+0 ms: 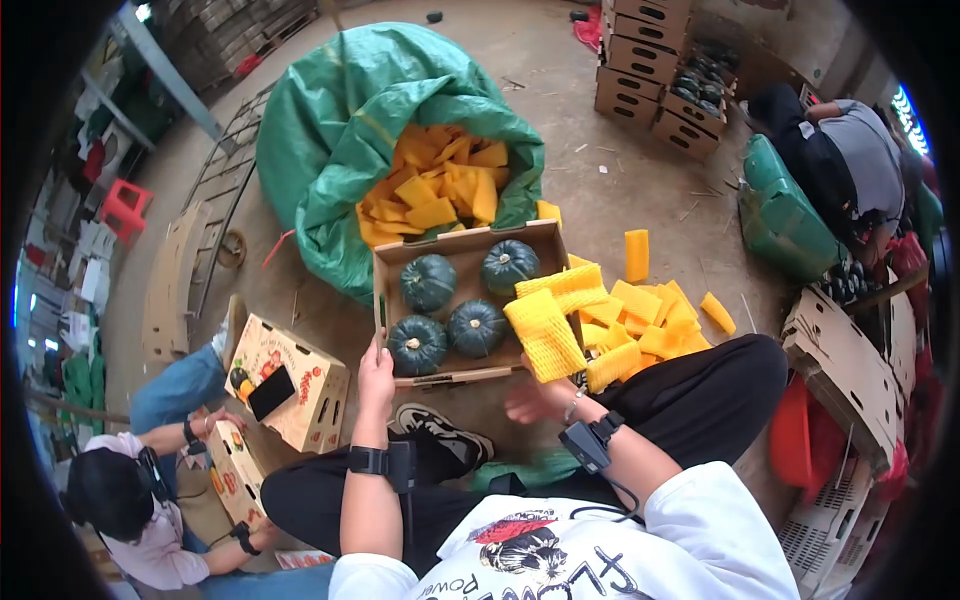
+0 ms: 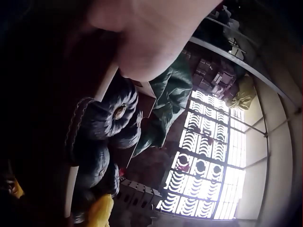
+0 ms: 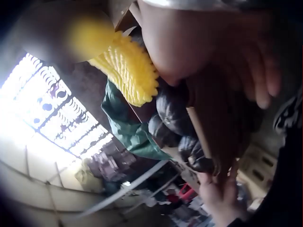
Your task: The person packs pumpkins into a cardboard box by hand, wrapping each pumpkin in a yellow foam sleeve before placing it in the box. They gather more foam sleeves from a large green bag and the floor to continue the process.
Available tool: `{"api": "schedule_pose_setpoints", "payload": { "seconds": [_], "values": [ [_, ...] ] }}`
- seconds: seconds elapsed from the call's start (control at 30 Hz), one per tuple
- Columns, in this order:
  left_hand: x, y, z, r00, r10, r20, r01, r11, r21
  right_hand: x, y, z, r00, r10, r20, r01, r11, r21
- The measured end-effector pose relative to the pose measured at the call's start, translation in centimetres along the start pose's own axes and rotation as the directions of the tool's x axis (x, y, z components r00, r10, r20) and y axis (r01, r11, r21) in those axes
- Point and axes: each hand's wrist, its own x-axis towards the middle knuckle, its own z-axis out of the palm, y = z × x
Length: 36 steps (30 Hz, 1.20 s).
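An open cardboard box point(image 1: 470, 378) holds dark green squashes point(image 1: 476, 328), four of them showing in the head view. The left hand point(image 1: 375, 385) grips the box at its near left corner, thumb up along the wall; it also shows in the right wrist view point(image 3: 220, 198). Beside the near right corner is the right hand point(image 1: 540, 400), its fingers extended and holding nothing; whether it touches the box cannot be told. Two yellow foam net sleeves point(image 1: 545, 335) lie over the box's right side, near the right wrist. One sleeve point(image 3: 130, 71) looms large in the right wrist view.
Behind the box stands a green sack point(image 1: 330, 150) full of yellow sleeves. Loose sleeves point(image 1: 655, 310) are heaped on the floor at right. A person point(image 1: 130, 500) handles printed cartons point(image 1: 300, 385) at left; another point(image 1: 860, 150) bends at upper right, near stacked boxes point(image 1: 640, 60).
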Motion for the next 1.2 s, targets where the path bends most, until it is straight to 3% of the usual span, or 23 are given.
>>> {"api": "schedule_pose_setpoints", "payload": {
  "seconds": [0.07, 0.13, 0.2, 0.23, 0.27, 0.3, 0.33, 0.4, 0.5, 0.53, 0.57, 0.6, 0.63, 0.67, 0.73, 0.77, 0.8, 0.87, 1.0, 1.07, 1.1, 1.13, 1.2],
  "values": [
    [0.1, -2.2, 0.1, 0.99, 0.138, -0.002, -0.138, 0.99, -0.025, -2.7, -0.6, 1.2, 0.998, 0.054, 0.025, -0.037, 0.888, -0.458],
    [-1.2, -0.5, 0.5, 0.999, -0.042, -0.013, 0.041, 0.998, -0.052, -5.9, -1.5, 2.7, 0.982, 0.008, 0.19, 0.144, 0.624, -0.768],
    [-2.4, 2.1, 1.4, 0.997, -0.073, -0.023, 0.073, 0.997, -0.016, -9.1, -3.1, 4.6, 0.928, 0.009, 0.372, 0.309, 0.54, -0.783],
    [-2.9, 2.6, 1.5, 0.994, -0.104, -0.035, 0.105, 0.994, 0.03, -10.5, -4.1, 5.5, 0.874, -0.231, 0.427, 0.485, 0.386, -0.785],
    [-2.7, 1.9, 1.3, 0.993, -0.109, -0.041, 0.11, 0.994, 0.025, -11.1, -5.0, 6.2, 0.75, -0.441, 0.493, 0.615, 0.19, -0.765],
    [-2.3, 1.1, 0.9, 0.999, -0.013, -0.043, 0.023, 0.972, 0.235, -10.3, -5.5, 6.5, 0.525, -0.743, 0.415, 0.453, -0.169, -0.875],
    [-2.1, 0.2, 0.4, 0.997, 0.078, -0.026, -0.059, 0.897, 0.437, -9.8, -6.6, 6.8, 0.382, -0.852, 0.359, 0.174, -0.315, -0.933],
    [-3.9, 2.6, 0.8, 0.996, 0.087, 0.003, -0.068, 0.754, 0.654, -6.0, -8.2, 4.4, 0.483, -0.853, 0.2, -0.132, -0.296, -0.946],
    [-5.1, 4.0, 1.5, 0.985, 0.135, -0.103, -0.036, 0.758, 0.651, -4.2, -8.0, 3.2, 0.582, -0.781, 0.226, -0.021, -0.292, -0.956],
    [-5.7, 4.8, 1.5, 0.881, 0.467, -0.08, -0.266, 0.629, 0.731, -5.2, -7.7, 3.7, 0.518, -0.817, 0.254, 0.087, -0.245, -0.966],
    [-6.4, 6.1, 1.5, 0.67, 0.742, -0.014, -0.441, 0.413, 0.796, -6.2, -7.6, 4.5, 0.447, -0.854, 0.268, 0.197, -0.198, -0.96],
    [-8.0, 8.5, 1.9, 0.78, 0.61, 0.139, -0.538, 0.54, 0.647, -7.0, -7.5, 5.4, 0.452, -0.849, 0.274, 0.203, -0.201, -0.958],
    [-10.1, 10.7, 2.6, 0.826, 0.467, 0.316, -0.564, 0.677, 0.473, -7.9, -7.1, 6.2, 0.499, -0.762, 0.413, 0.473, -0.159, -0.866],
    [-11.5, 11.6, 3.3, 0.807, 0.266, 0.526, -0.388, 0.912, 0.134, -8.7, -6.5, 6.8, 0.499, -0.67, 0.549, 0.698, -0.064, -0.713],
    [-12.0, 11.0, 4.2, 0.627, 0.41, 0.662, -0.561, 0.827, 0.019, -9.7, -6.5, 7.5, 0.701, -0.358, 0.617, 0.702, 0.194, -0.685],
    [-11.6, 10.7, 4.0, 0.628, 0.411, 0.661, -0.565, 0.825, 0.024, -7.8, -5.1, 6.3, 0.668, -0.446, 0.596, 0.744, 0.371, -0.556],
    [-11.2, 10.2, 3.7, 0.72, 0.352, 0.598, -0.451, 0.893, 0.017, -8.0, -5.3, 6.0, 0.795, -0.355, 0.492, 0.588, 0.653, -0.478],
    [-10.9, 9.4, 3.6, 0.804, 0.274, 0.528, -0.32, 0.948, -0.005, -7.8, -5.0, 6.1, 0.843, -0.278, 0.46, 0.487, 0.757, -0.436],
    [-10.1, 8.7, 3.4, 0.825, 0.038, 0.563, -0.089, 0.994, 0.063, -6.9, -5.1, 6.8, 0.831, -0.069, 0.552, 0.456, 0.652, -0.606],
    [-9.6, 8.3, 2.5, 0.636, 0.074, 0.768, -0.092, 0.996, -0.02, -4.7, -5.8, 5.5, 0.598, -0.695, 0.399, 0.8, 0.492, -0.343],
    [-10.3, 9.4, 2.5, 0.604, 0.107, 0.79, 0.088, 0.976, -0.2, -6.3, -7.2, 6.4, 0.804, -0.536, 0.258, 0.555, 0.832, -0.002],
    [-10.3, 9.2, 2.7, 0.605, 0.102, 0.79, 0.094, 0.976, -0.198, -7.5, -7.8, 7.5, 0.843, -0.474, 0.256, 0.474, 0.878, 0.065],
    [-9.6, 8.5, 3.3, 0.866, 0.264, 0.425, -0.075, 0.908, -0.412, -6.4, -6.8, 7.9, 0.668, -0.415, 0.617, 0.64, 0.743, -0.194]
  ]
}}
